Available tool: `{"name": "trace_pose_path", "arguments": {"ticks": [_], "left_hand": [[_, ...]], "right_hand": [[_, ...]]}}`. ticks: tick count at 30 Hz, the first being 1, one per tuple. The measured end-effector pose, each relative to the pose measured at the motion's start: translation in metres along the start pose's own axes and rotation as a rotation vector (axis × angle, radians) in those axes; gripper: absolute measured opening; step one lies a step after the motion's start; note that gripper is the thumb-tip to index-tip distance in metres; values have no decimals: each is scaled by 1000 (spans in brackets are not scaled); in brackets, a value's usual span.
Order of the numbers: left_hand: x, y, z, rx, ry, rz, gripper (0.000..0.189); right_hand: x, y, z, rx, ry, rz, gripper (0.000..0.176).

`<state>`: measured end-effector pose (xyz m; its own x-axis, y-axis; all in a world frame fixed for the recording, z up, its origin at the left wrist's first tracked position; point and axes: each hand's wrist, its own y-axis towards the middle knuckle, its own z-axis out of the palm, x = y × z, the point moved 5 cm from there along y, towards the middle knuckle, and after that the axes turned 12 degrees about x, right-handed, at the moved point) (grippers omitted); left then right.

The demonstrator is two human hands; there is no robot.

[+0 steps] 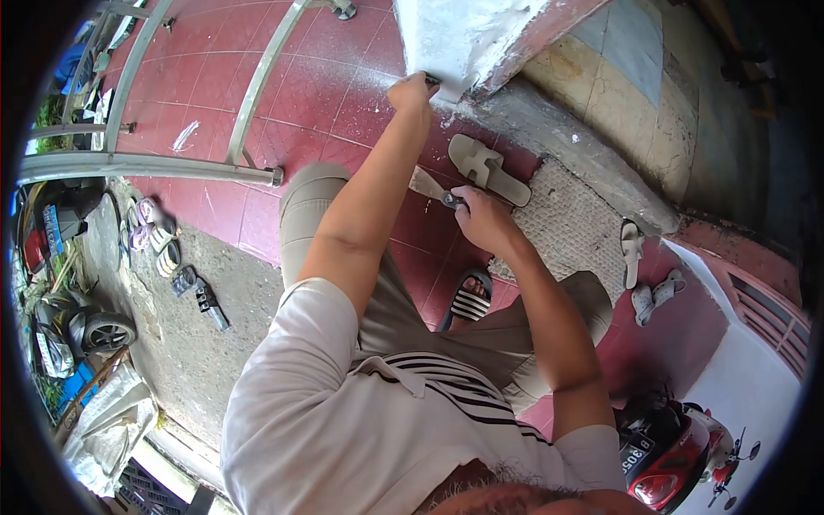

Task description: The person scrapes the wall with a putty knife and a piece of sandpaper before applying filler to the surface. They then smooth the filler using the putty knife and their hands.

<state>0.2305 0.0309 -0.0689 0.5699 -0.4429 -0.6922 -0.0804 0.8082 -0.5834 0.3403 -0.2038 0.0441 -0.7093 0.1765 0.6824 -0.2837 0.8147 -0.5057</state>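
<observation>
My left hand (412, 91) is closed on a small dark object (432, 80), too hidden to name, at the foot of a white pillar (446, 43). My right hand (485, 219) grips the dark handle of a putty knife (427, 183), whose pale, smeared blade points left above the red floor tiles. Just beyond that hand, a beige sandal (487, 169) lies beside a woven mat (571, 223). White dust and crumbs are scattered on the tiles near the pillar base.
A metal frame (253, 94) stands at the left. A rough raised ledge (575, 146) runs rightward from the pillar. More footwear (159, 232) lies on the concrete at left, and white sandals (657, 296) at right. A red motorbike (678, 446) is at lower right.
</observation>
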Motion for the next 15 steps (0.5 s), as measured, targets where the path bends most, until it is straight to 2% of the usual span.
{"name": "trace_pose_path", "arguments": {"ticks": [10,15], "left_hand": [[21,-12,5,-139,-105,165,21],[11,-12,12,-137,-235,104,23]], "right_hand": [[-9,11,6,21,-60,-10,21],[-2,4,2,29,-90,-22,20]]}}
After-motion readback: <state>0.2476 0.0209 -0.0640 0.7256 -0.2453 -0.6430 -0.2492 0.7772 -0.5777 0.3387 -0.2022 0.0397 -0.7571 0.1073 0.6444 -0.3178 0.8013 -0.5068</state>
